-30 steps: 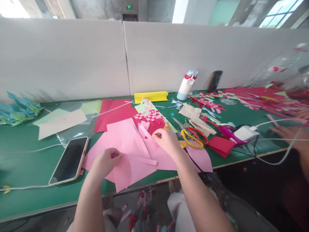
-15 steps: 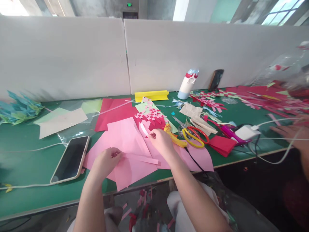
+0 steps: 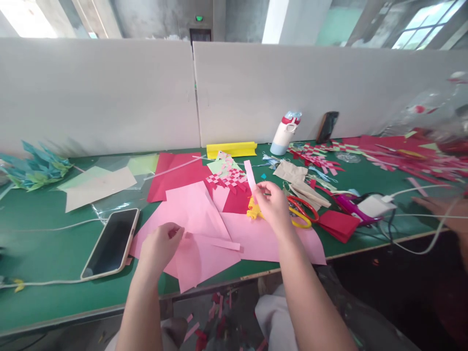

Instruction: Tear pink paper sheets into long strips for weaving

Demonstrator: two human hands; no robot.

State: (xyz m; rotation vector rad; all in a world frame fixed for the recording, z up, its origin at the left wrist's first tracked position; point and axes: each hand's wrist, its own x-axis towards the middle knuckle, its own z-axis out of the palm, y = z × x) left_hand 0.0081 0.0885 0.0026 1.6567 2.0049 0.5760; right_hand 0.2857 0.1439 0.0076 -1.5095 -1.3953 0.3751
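My right hand (image 3: 272, 202) pinches the lower end of a short pink paper strip (image 3: 249, 174), held upright above the table. Behind that hand, a yellow glue gun (image 3: 253, 209) is partly covered. My left hand (image 3: 163, 246) is closed, thumb against fingers, at the left end of a second pink paper strip (image 3: 219, 242). This longer strip lies slanted over large pink paper sheets (image 3: 193, 207). Beyond the hands, small woven pink, white and red paper pieces (image 3: 230, 179) rest on red and pale green paper.
A phone (image 3: 109, 243) lies left of the pink sheets. Scissors with yellow and red handles (image 3: 305, 214), folded red paper (image 3: 338, 225) and a white charger (image 3: 373, 205) with cables are to the right. A bottle (image 3: 286, 134) stands near the partition. Another person's hand (image 3: 442, 204) is far right.
My right hand has moved right and slightly up, lifting its pink strip upright and covering part of the glue gun. My left hand stays by the longer strip. The view has tilted slightly up.
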